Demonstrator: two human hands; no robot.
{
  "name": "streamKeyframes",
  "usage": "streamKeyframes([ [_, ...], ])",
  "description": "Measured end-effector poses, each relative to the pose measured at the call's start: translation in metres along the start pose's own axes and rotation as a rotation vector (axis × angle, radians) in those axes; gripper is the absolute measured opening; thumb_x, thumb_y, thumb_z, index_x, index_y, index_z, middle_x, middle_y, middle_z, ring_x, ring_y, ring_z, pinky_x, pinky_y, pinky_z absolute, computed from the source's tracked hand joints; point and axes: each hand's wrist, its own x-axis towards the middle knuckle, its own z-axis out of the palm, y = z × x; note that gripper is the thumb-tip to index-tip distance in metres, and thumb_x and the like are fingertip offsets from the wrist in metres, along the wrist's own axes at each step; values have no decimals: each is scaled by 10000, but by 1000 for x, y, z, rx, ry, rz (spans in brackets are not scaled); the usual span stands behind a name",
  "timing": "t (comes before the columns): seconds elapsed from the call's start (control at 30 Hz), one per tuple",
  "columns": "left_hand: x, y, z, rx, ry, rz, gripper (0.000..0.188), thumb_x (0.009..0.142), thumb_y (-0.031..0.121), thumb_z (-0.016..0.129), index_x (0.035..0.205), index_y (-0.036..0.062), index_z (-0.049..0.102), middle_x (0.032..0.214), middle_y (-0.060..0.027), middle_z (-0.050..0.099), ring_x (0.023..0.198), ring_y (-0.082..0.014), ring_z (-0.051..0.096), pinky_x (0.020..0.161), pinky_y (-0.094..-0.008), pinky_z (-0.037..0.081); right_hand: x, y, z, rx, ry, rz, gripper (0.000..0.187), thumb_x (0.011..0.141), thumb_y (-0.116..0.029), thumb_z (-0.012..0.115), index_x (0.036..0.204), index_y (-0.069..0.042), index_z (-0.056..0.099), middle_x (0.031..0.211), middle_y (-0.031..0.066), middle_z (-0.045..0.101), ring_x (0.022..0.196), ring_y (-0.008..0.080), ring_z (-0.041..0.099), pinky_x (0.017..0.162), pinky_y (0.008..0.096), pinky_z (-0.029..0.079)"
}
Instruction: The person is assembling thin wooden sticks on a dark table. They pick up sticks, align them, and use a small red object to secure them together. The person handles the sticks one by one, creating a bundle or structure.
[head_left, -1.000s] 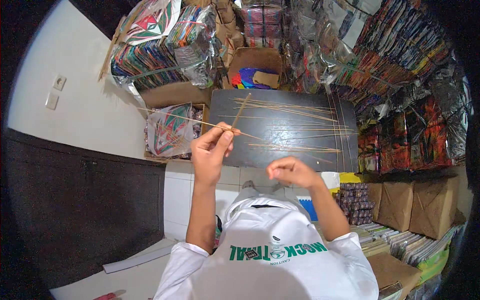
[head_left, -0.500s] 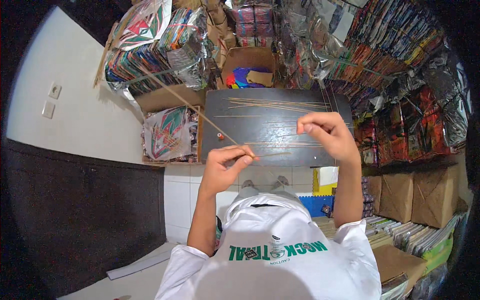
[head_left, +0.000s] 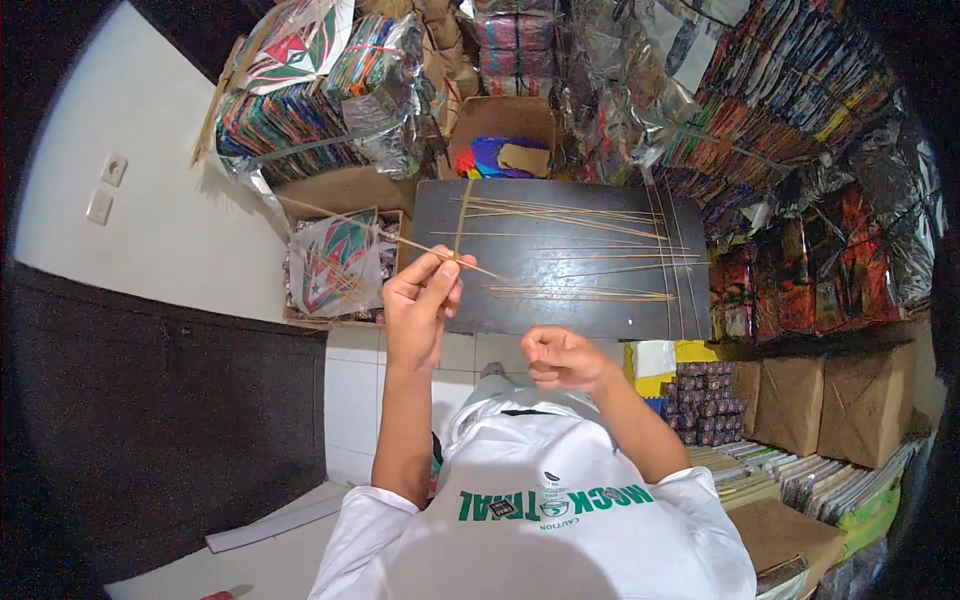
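My left hand [head_left: 418,305] is raised over the table's left part, pinching two crossed bamboo sticks between thumb and fingers. One stick [head_left: 464,212] points away toward the table's far edge. The other, a longer stick [head_left: 405,240], runs sideways to the left, above the box. My right hand [head_left: 565,360] is closed in front of my waist, just off the table's near edge, its fingers curled together. Whatever it holds, perhaps something very thin, cannot be made out. Several loose thin sticks [head_left: 560,208] lie across the black table [head_left: 600,318].
Left of the table stands a cardboard box [head_left: 300,323] with a kite-patterned sheet [head_left: 335,262]. Beyond the far edge is another open carton [head_left: 505,120]. Wrapped stacks [head_left: 790,90] crowd the back and right. Brown parcels [head_left: 865,400] and small dark boxes [head_left: 705,405] sit at right.
My left hand has lifted and turned, so the crossed sticks stand differently. My right hand has come down and left, from over the table to near my waist. The small red spool is no longer visible.
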Motion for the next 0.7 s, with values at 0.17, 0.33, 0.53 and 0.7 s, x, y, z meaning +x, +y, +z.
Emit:
streamKeyframes([
  [0.17,8,-5,-11,263,12,66,134,960,86,642,993,-28,705,877,-33,691,657,-30,517,558,-184,393,-2,0,18,-172,232,10,213,1003,-276,628,1070,-74,606,689,-67,405,543,39,304,487,249,233],
  [0.33,15,-18,-28,662,-34,240,119,952,83,640,951,-25,691,772,0,658,696,-33,553,626,-227,438,-3,-30,51,-981,429,-207,185,984,-192,629,1029,-22,688,800,-31,599,633,49,445,553,238,338],
  [0.53,13,-2,-37,1072,-365,322,91,880,95,677,944,33,696,719,-138,664,581,-250,614,619,-329,479,-22,-92,73,-1480,540,-322,108,908,-17,607,935,7,709,851,60,683,689,103,556,625,255,425],
  [0.7,8,3,-22,1197,-469,238,146,871,131,685,974,33,718,829,-161,709,669,-308,669,642,-359,519,-24,-117,69,-1451,663,-503,113,914,-70,633,941,0,717,853,54,701,701,92,552,627,260,425],
])
